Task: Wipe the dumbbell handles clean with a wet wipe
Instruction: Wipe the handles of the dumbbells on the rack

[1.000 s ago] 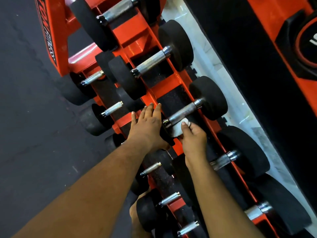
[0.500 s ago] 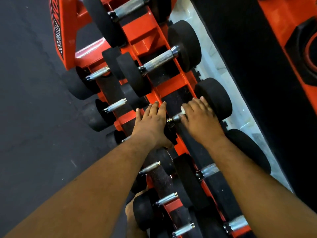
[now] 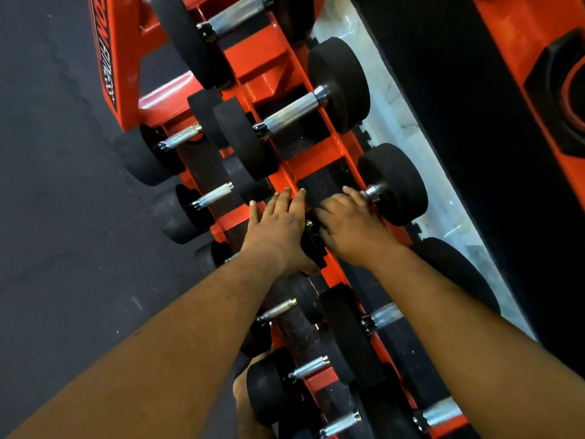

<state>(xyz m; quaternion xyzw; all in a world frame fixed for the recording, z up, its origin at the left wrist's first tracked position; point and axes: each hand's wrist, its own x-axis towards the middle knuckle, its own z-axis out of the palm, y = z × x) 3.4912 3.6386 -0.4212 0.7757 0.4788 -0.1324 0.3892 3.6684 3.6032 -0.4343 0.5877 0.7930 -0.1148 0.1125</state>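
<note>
A black dumbbell [image 3: 395, 182] with a knurled steel handle lies on the top row of the orange rack [image 3: 250, 61]. My right hand [image 3: 348, 226] is wrapped around that handle, covering nearly all of it; only the chrome collar by the far head shows. The wet wipe is hidden under this hand. My left hand [image 3: 278, 229] lies flat, fingers spread, on the dumbbell's near black head, which it mostly covers.
More dumbbells fill the rack: one just beyond [image 3: 294, 112], one nearer [image 3: 383, 315], and smaller ones on the lower row [image 3: 215, 194]. Dark rubber floor [image 3: 57, 217] lies to the left. A pale strip of floor [image 3: 399, 122] and a black wall run on the right.
My right hand went from holding the white wipe under the handle's near end to gripping over the handle, then slid toward the far head. The wipe went out of sight. The left hand stayed.
</note>
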